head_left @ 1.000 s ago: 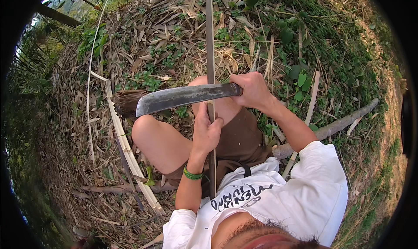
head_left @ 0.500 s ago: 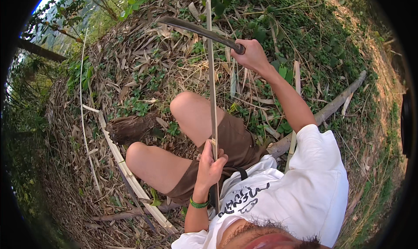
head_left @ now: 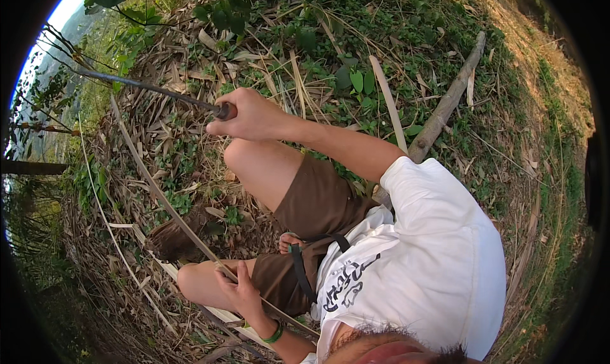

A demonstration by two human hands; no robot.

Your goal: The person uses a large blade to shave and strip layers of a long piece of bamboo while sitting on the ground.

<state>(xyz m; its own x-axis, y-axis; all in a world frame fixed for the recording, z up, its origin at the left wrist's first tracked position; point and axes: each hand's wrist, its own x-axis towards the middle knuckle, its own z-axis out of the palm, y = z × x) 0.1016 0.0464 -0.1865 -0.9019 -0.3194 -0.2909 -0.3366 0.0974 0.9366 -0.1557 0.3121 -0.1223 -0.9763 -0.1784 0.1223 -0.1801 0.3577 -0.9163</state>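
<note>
My right hand (head_left: 251, 115) grips the handle of a long machete (head_left: 152, 87), its dark, slightly curved blade pointing out to the far left, above my bent knee. In my left hand (head_left: 243, 294), low beside my thigh, is a long, pale bamboo strip (head_left: 167, 203). The strip passes between the thumb and fingers, runs out toward the far left, and its near end goes back along my left forearm. The blade is apart from the strip.
A short brown log (head_left: 175, 237) lies by my left knee, with a split bamboo piece (head_left: 164, 265) partly under my leg. A thin strip (head_left: 101, 199) lies farther left. To the right are a grey pole (head_left: 448, 113) and a flat bamboo slat (head_left: 389, 103) among leaves and weeds.
The strip has swung from upright in front of me to the left, with my left hand moving left and down. My right hand and the machete have also moved left.
</note>
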